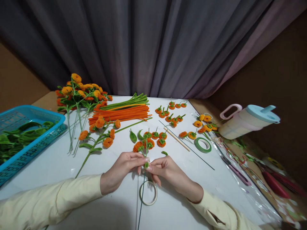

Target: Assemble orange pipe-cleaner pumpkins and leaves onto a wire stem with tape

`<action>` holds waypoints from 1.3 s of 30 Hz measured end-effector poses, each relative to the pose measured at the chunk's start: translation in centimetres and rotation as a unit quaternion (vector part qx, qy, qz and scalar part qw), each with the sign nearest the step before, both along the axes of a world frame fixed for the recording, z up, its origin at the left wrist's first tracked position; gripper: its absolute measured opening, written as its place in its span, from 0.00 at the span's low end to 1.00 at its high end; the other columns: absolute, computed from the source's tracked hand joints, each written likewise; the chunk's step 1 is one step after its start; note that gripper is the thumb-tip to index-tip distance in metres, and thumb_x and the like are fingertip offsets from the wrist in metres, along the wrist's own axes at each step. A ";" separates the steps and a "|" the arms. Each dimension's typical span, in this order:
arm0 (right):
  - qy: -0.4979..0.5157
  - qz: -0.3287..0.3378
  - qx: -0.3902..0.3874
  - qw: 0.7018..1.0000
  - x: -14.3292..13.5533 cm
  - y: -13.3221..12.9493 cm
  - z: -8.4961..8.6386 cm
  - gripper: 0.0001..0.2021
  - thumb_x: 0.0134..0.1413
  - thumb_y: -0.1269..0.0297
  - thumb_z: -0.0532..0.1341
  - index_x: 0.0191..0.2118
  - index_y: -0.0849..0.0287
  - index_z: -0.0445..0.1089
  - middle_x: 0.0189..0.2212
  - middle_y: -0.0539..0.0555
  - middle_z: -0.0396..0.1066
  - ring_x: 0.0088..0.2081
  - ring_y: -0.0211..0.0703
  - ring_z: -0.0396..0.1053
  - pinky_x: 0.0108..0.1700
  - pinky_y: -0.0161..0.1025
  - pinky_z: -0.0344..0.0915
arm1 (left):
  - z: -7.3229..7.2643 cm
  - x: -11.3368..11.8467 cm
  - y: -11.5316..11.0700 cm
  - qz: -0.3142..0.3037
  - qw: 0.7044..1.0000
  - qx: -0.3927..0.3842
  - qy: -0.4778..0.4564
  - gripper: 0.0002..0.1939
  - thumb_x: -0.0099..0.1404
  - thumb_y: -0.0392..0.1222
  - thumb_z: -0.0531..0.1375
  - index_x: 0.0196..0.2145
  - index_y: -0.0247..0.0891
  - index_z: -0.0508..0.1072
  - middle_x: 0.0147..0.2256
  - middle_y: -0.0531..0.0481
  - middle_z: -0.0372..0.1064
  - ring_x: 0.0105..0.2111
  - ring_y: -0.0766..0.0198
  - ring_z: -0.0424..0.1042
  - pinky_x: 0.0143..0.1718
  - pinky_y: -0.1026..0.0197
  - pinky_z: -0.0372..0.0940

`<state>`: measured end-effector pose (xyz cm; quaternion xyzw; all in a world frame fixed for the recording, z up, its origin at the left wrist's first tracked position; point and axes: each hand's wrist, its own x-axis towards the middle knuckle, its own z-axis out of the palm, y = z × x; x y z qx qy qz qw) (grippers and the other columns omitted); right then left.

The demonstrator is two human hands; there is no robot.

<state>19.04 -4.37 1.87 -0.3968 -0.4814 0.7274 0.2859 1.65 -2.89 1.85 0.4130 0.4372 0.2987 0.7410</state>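
Note:
My left hand (124,167) pinches the green stem of a pipe-cleaner flower spray, whose orange heads (138,146) and small green leaves (140,135) stand beyond my fingertips. Opposite it, my right hand (168,169) closes thumb and finger on a small green fuzzy leaf (146,165) against that stem. A thin dark wire (141,204) runs from the joint down toward me. Just below my fingers lies a roll of pale tape (148,203). Several orange pumpkin-like heads (161,142) with green stalks rest close beyond my hands.
At left stands a blue basket (48,110) of green leaves. Finished stems (78,95) and orange pipe cleaners (120,113) lie behind. To the right are green tape (202,145), a wooden stick (177,139), scissors (236,172), red-handled pliers (274,184) and a tumbler (247,123).

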 end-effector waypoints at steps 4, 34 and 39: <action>0.042 0.004 -0.025 0.999 0.0 0.0 0.0 0.17 0.52 0.54 0.61 0.26 0.65 0.74 0.10 0.46 0.61 0.18 0.33 0.57 0.33 0.35 0.58 | -0.1 0.0 -0.1 0.000 1.000 0.005 -0.005 0.10 0.55 0.44 0.62 0.24 0.34 0.71 0.17 0.57 0.60 0.22 0.70 0.58 0.28 0.66 0.53; 0.000 -0.110 0.017 0.994 -1.4 -2.2 -0.2 0.18 0.52 0.53 0.61 0.23 0.64 0.71 0.08 0.43 0.56 0.13 0.29 0.49 0.21 0.32 0.50 | -0.9 0.0 -0.5 -0.027 0.991 -0.061 -0.117 0.09 0.56 0.43 0.63 0.28 0.34 0.72 0.27 0.53 0.64 0.30 0.68 0.61 0.35 0.66 0.55; -0.067 -0.042 0.061 0.995 -1.0 -1.6 0.5 0.18 0.53 0.51 0.59 0.23 0.62 0.69 0.09 0.43 0.55 0.12 0.30 0.49 0.18 0.32 0.48 | -0.9 -0.1 -0.2 -0.059 0.992 -0.043 -0.105 0.13 0.53 0.46 0.65 0.28 0.33 0.69 0.26 0.52 0.62 0.28 0.68 0.59 0.32 0.66 0.54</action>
